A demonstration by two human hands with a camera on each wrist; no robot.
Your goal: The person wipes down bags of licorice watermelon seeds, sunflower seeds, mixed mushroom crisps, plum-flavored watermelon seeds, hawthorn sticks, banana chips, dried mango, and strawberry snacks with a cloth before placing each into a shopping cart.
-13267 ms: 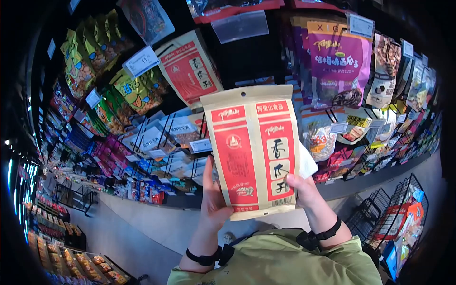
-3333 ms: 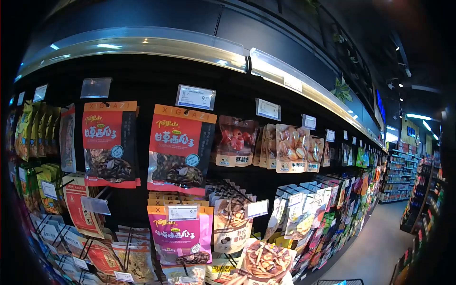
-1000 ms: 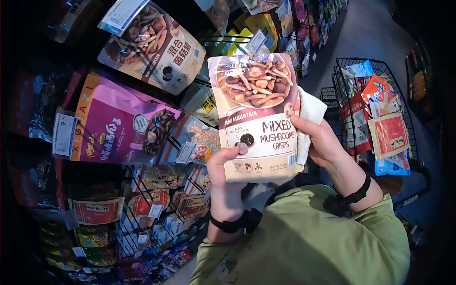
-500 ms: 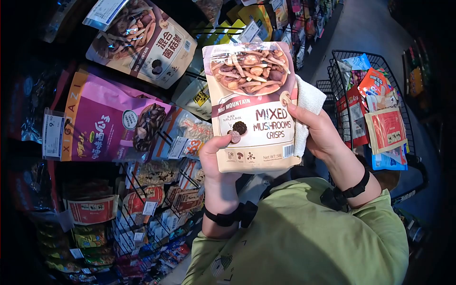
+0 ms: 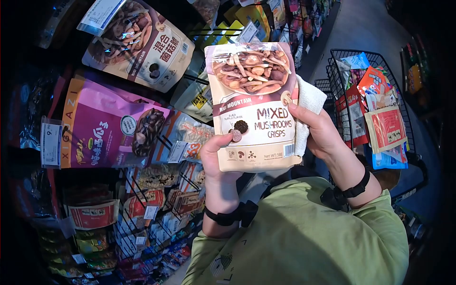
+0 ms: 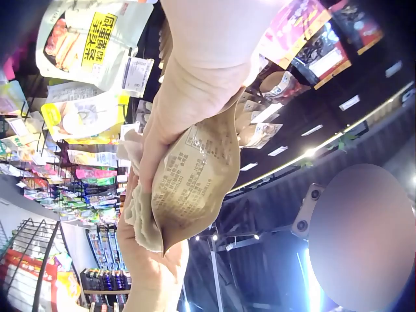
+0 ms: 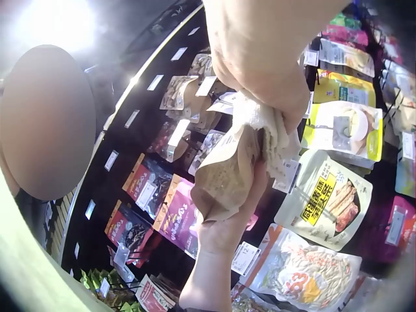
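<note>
Both hands hold up a beige and mauve pouch of mixed mushroom crisps (image 5: 251, 107), its printed front toward the head view. The left hand (image 5: 219, 159) grips the lower left edge with its thumb on the front. My right hand (image 5: 319, 133) pinches the right edge, thumb on the front, and also holds a folded white cloth (image 5: 309, 102) against that side. In the left wrist view the pouch's back (image 6: 195, 175) shows small print, with the left hand (image 6: 188, 97) along it. The right wrist view shows the right hand (image 7: 266, 71) on the cloth (image 7: 266, 127).
A similar mushroom pouch (image 5: 140, 45) and a purple seed bag (image 5: 111, 126) hang on the rack at left, with price tags (image 5: 51, 142) and more snack bags below. At right stands a black wire cart (image 5: 375, 54) holding several packages, a red and beige one (image 5: 387, 128) on top.
Earlier the hands held a red and beige packet, which now appears in the cart; they hold the mushroom pouch instead. Over the last second the pouch has moved slightly up, with both grips unchanged.
</note>
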